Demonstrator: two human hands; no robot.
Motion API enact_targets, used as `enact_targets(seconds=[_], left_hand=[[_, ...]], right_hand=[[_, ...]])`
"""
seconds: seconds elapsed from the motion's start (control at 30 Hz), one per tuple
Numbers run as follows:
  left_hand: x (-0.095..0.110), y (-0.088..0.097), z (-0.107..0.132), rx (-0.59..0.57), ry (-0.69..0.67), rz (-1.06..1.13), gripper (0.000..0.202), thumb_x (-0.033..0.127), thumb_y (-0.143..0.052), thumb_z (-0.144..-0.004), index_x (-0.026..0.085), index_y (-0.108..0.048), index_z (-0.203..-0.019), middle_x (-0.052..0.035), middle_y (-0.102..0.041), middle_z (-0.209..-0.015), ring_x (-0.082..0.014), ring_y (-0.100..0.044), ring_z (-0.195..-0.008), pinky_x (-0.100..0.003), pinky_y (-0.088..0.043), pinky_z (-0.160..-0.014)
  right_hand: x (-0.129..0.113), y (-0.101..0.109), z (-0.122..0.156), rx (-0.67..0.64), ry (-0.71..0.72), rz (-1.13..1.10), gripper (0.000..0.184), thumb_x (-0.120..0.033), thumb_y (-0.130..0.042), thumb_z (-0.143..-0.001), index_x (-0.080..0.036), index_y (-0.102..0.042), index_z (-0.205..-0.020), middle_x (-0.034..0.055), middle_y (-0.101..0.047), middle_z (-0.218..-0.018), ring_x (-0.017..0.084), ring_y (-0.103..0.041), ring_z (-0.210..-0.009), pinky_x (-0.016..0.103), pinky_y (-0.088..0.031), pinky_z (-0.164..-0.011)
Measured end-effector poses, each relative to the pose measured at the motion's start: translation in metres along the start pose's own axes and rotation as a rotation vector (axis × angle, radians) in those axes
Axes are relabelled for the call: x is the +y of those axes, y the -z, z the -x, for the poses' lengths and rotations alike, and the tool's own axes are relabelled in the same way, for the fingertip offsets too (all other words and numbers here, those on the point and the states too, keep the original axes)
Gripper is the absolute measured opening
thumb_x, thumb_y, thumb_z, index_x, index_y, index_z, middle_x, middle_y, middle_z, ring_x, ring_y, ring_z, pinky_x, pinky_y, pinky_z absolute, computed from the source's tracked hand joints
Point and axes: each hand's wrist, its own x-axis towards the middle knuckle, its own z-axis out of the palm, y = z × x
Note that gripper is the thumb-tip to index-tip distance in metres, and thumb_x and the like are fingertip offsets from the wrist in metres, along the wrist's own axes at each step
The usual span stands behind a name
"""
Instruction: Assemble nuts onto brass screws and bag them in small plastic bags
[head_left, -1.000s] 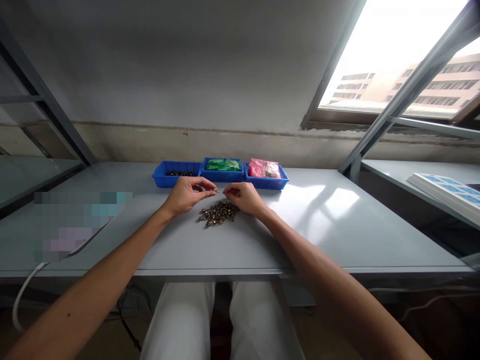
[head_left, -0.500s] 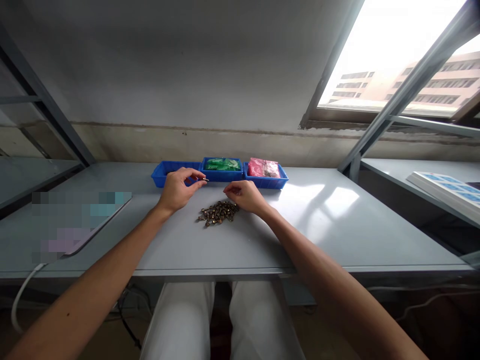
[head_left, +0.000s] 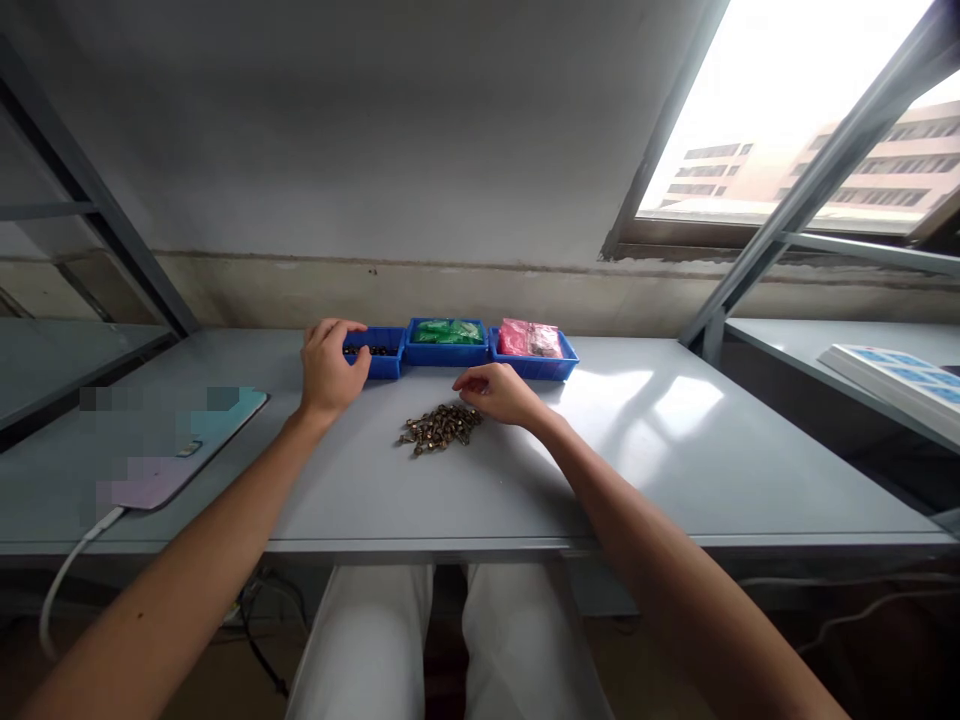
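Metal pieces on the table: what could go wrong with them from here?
The loose pile of metal pieces lies close to the right hand; a brush might scatter some. The left hand is at the left blue tray, which holds small dark pieces; a knock could shift it.

**Left hand spread, right hand bent**

The left forearm slanted up from the lower left corner of the frame, its wrist nearly straight; thumb and index finger stood apart, left of centre. The right forearm angled in from the lower right. That hand hung slightly lower, near mid-frame, fingers curved and pointing left, their grip too small to make out.
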Motion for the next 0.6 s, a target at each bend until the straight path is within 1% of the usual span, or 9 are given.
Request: enact_targets(seconds=[0.03, 0.07, 0.2, 0.23, 0.27, 0.33, 0.4, 0.5, 0.6], left_hand=[[0.006, 0.001, 0.002, -0.048, -0.015, 0.041, 0.017, 0.02, -0.058, -0.079, 0.018, -0.067, -0.093, -0.0082, -0.067, -0.098, -0.0243, -0.061, -0.097, -0.039, -0.046, -0.092], [0.013, 0.003, 0.003, -0.135, -0.028, 0.099, 0.014, 0.022, -0.057, -0.08, 0.018, -0.067, -0.09, -0.0065, -0.067, -0.092, -0.0219, -0.062, -0.09, -0.036, -0.048, -0.087], [0.033, 0.004, 0.013, -0.733, -0.105, 0.342, 0.016, 0.028, -0.059, -0.08, 0.02, -0.069, -0.089, -0.0015, -0.069, -0.08, -0.0152, -0.063, -0.073, -0.025, -0.048, -0.068], [0.036, 0.004, 0.016, -0.832, -0.122, 0.36, 0.016, 0.029, -0.059, -0.079, 0.02, -0.07, -0.089, -0.0009, -0.069, -0.078, -0.0146, -0.062, -0.071, -0.025, -0.047, -0.066], [0.037, 0.003, 0.017, -0.894, -0.135, 0.362, 0.017, 0.029, -0.059, -0.079, 0.02, -0.07, -0.088, -0.0004, -0.069, -0.075, -0.0141, -0.061, -0.069, -0.024, -0.046, -0.065], [0.036, 0.003, 0.019, -0.944, -0.135, 0.354, 0.017, 0.028, -0.059, -0.079, 0.021, -0.071, -0.088, -0.0002, -0.068, -0.073, -0.0137, -0.06, -0.068, -0.024, -0.045, -0.064], [0.035, 0.004, 0.018, -0.957, -0.108, 0.348, 0.017, 0.028, -0.059, -0.079, 0.021, -0.071, -0.088, -0.0006, -0.069, -0.075, -0.0141, -0.061, -0.07, -0.024, -0.045, -0.065], [0.033, 0.007, 0.015, -1.006, -0.061, 0.345, 0.018, 0.03, -0.06, -0.077, 0.02, -0.071, -0.088, -0.0012, -0.069, -0.076, -0.0149, -0.061, -0.071, -0.024, -0.045, -0.065], [0.033, 0.009, 0.014, -1.08, -0.042, 0.344, 0.021, 0.032, -0.064, -0.073, 0.021, -0.071, -0.089, -0.0008, -0.067, -0.076, -0.0151, -0.06, -0.07, -0.024, -0.044, -0.064]], right_hand=[[0.0, 0.003, 0.0, -0.034, -0.011, 0.01, 0.026, -0.005, -0.058, -0.073, -0.015, -0.076, -0.088, 0.0043, -0.073, -0.077, 0.016, -0.066, -0.071, 0.026, -0.049, -0.068], [0.0, 0.007, 0.001, -0.074, -0.026, 0.013, 0.029, -0.004, -0.057, -0.071, -0.016, -0.077, -0.089, 0.0044, -0.073, -0.079, 0.017, -0.066, -0.073, 0.026, -0.049, -0.069], [0.003, 0.027, 0.004, -0.272, -0.089, -0.049, 0.043, 0.001, -0.053, -0.067, -0.018, -0.077, -0.097, 0.004, -0.075, -0.091, 0.017, -0.067, -0.082, 0.025, -0.051, -0.069], [0.003, 0.032, 0.006, -0.314, -0.092, -0.061, 0.044, 0.001, -0.054, -0.066, -0.019, -0.077, -0.099, 0.0037, -0.074, -0.092, 0.017, -0.067, -0.082, 0.024, -0.051, -0.068], [0.004, 0.036, 0.007, -0.348, -0.089, -0.066, 0.044, 0.0, -0.057, -0.066, -0.019, -0.076, -0.101, 0.0035, -0.074, -0.093, 0.017, -0.066, -0.082, 0.024, -0.051, -0.067], [0.005, 0.041, 0.01, -0.39, -0.073, -0.062, 0.043, -0.003, -0.063, -0.066, -0.02, -0.075, -0.104, 0.0029, -0.073, -0.093, 0.016, -0.064, -0.08, 0.023, -0.05, -0.065], [0.005, 0.041, 0.011, -0.397, -0.051, -0.035, 0.039, -0.008, -0.07, -0.066, -0.02, -0.076, -0.102, 0.0022, -0.073, -0.09, 0.016, -0.063, -0.078, 0.023, -0.049, -0.064], [0.005, 0.038, 0.012, -0.362, -0.023, 0.041, 0.028, -0.013, -0.073, -0.068, -0.022, -0.078, -0.094, 0.0014, -0.073, -0.088, 0.016, -0.063, -0.076, 0.023, -0.047, -0.063], [0.005, 0.035, 0.012, -0.333, -0.032, 0.081, 0.023, -0.015, -0.073, -0.07, -0.022, -0.078, -0.091, 0.0014, -0.074, -0.087, 0.016, -0.064, -0.073, 0.024, -0.047, -0.062]])
